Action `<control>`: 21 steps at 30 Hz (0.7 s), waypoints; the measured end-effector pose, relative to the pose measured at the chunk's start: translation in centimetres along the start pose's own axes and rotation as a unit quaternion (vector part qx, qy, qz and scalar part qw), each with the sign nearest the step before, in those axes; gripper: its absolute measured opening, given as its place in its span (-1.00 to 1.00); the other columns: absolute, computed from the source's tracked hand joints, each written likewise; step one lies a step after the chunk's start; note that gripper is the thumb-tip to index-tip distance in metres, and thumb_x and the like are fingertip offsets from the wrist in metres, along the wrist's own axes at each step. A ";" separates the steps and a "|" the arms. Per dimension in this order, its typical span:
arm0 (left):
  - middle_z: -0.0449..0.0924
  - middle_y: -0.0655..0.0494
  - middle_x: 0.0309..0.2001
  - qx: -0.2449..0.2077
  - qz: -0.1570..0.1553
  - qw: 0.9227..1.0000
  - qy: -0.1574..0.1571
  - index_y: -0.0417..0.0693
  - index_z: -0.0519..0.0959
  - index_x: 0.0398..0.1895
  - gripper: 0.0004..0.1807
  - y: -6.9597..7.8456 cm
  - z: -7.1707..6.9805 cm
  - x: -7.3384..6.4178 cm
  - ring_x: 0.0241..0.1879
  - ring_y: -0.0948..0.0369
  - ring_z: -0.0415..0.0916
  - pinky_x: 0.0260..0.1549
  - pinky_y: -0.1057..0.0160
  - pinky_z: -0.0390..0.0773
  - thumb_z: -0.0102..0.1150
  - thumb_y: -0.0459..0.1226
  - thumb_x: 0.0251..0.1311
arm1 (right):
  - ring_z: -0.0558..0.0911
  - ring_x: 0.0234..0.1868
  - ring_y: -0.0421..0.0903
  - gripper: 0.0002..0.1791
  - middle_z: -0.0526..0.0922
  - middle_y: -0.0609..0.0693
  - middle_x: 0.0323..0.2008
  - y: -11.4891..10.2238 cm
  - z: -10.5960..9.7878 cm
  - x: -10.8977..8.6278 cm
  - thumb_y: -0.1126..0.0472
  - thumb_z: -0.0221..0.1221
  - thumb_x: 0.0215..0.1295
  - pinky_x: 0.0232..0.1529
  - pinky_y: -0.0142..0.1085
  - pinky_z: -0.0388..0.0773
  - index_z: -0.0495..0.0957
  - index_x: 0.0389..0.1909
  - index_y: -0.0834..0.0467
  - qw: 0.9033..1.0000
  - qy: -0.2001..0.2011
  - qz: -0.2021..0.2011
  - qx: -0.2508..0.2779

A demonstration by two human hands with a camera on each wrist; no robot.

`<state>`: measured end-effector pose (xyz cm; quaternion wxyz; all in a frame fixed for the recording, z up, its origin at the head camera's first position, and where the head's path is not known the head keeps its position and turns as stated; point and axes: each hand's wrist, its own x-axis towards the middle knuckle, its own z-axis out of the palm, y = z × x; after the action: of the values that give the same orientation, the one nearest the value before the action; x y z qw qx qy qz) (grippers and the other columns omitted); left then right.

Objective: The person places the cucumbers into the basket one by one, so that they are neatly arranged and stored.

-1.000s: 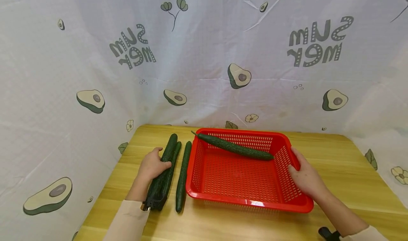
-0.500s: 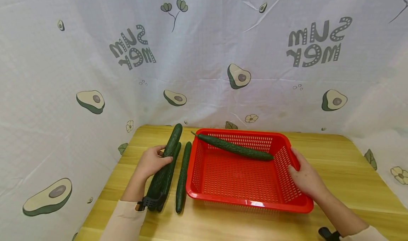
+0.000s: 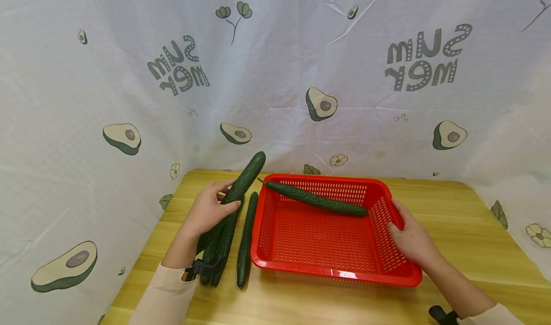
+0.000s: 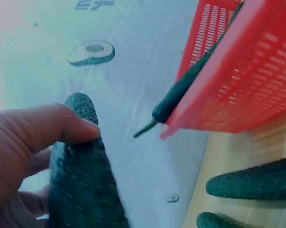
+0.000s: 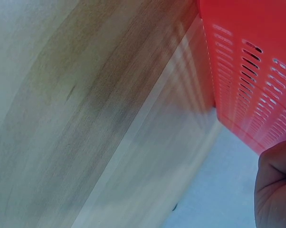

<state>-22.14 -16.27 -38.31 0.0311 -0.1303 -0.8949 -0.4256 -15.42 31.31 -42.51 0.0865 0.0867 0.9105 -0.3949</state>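
In the head view my left hand (image 3: 211,208) grips a long dark green cucumber (image 3: 250,173), its far end raised and angled toward the basket. The left wrist view shows the thumb across this cucumber (image 4: 86,185). Below the hand lie two more cucumbers (image 3: 226,243), partly covered by the hand and wrist. My right hand (image 3: 413,239) holds the right rim of a red plastic basket (image 3: 301,270); in the right wrist view only part of that hand (image 5: 278,190) shows. Another cucumber (image 3: 316,200) lies along the basket's back side, its stem poking past the left corner.
One cucumber (image 3: 246,243) lies on the wooden table (image 3: 301,306) close beside the basket's left wall. A white curtain (image 3: 275,76) printed with avocados hangs behind and around the table.
My left hand has lifted the cucumber off the ones beneath it and moved its far end up and right toward the basket. The right hand and basket have stayed in place.
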 end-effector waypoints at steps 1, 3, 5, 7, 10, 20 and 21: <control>0.54 -0.19 0.02 -0.001 0.008 1.000 0.002 0.02 0.52 0.40 -0.36 0.3 0.0 0.1 -0.16 -0.03 0.61 -0.35 0.20 0.65 0.39 -0.24 0.20 | 0.65 -0.37 -0.05 -0.20 0.20 0.60 0.34 0.0 0.0 0.0 0.13 -0.19 0.63 -0.41 -0.13 0.70 -0.44 0.66 0.03 1.000 0.000 0.000 0.000; 0.54 -0.18 0.01 0.000 0.027 1.000 0.004 0.04 0.54 0.38 -0.37 0.9 0.2 0.3 -0.20 0.00 0.61 -0.36 0.22 0.64 0.40 -0.26 0.19 | 0.65 -0.37 -0.06 -0.20 0.19 0.61 0.35 0.1 0.0 0.0 0.13 -0.19 0.63 -0.41 -0.13 0.70 -0.44 0.66 0.02 1.000 0.000 0.000 0.001; 0.55 -0.16 0.01 -0.002 0.045 0.999 0.004 0.04 0.56 0.36 -0.38 1.6 0.4 0.6 -0.21 0.02 0.62 -0.36 0.24 0.63 0.41 -0.29 0.18 | 0.64 -0.37 -0.06 -0.20 0.19 0.61 0.35 0.1 0.0 0.0 0.13 -0.19 0.63 -0.41 -0.13 0.70 -0.44 0.66 0.02 1.000 0.000 0.001 0.001; 0.57 -0.13 0.01 0.001 0.062 0.998 -0.001 0.03 0.59 0.32 -0.40 2.3 0.7 0.7 -0.18 0.03 0.62 -0.33 0.25 0.62 0.43 -0.30 0.16 | 0.64 -0.37 -0.06 -0.20 0.20 0.60 0.35 0.2 -0.1 0.0 0.13 -0.19 0.63 -0.41 -0.14 0.70 -0.44 0.66 0.02 1.000 0.000 0.003 0.002; 0.59 -0.07 0.01 0.002 0.079 0.997 -0.018 0.05 0.62 0.28 -0.43 3.5 1.1 1.0 -0.10 0.02 0.62 -0.29 0.26 0.61 0.46 -0.29 0.15 | 0.64 -0.38 -0.06 -0.20 0.23 0.59 0.33 0.2 0.0 0.0 0.13 -0.17 0.63 -0.41 -0.14 0.70 -0.42 0.66 0.03 1.000 0.003 0.003 0.000; 0.64 0.09 0.05 0.059 0.147 0.982 -0.100 0.07 0.67 0.21 -0.47 7.3 3.3 2.6 -0.10 0.15 0.58 -0.20 0.28 0.61 0.50 -0.23 0.12 | 0.64 -0.36 -0.05 -0.19 0.23 0.59 0.33 0.0 0.0 -0.1 0.15 -0.16 0.61 -0.40 -0.14 0.71 -0.40 0.66 0.05 1.000 0.007 -0.004 -0.003; 0.64 0.10 0.05 0.066 0.154 0.980 -0.109 0.08 0.67 0.22 -0.47 7.7 3.6 2.8 -0.10 0.17 0.57 -0.17 0.27 0.61 0.50 -0.22 0.12 | 0.64 -0.36 -0.05 -0.19 0.23 0.58 0.33 0.0 0.0 -0.1 0.15 -0.16 0.61 -0.40 -0.14 0.72 -0.40 0.66 0.05 1.000 0.007 -0.003 -0.002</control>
<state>-22.62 -8.30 -34.36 0.0070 -0.3099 -0.8884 -0.3385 -15.37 31.29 -42.48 0.0794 0.0861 0.9123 -0.3925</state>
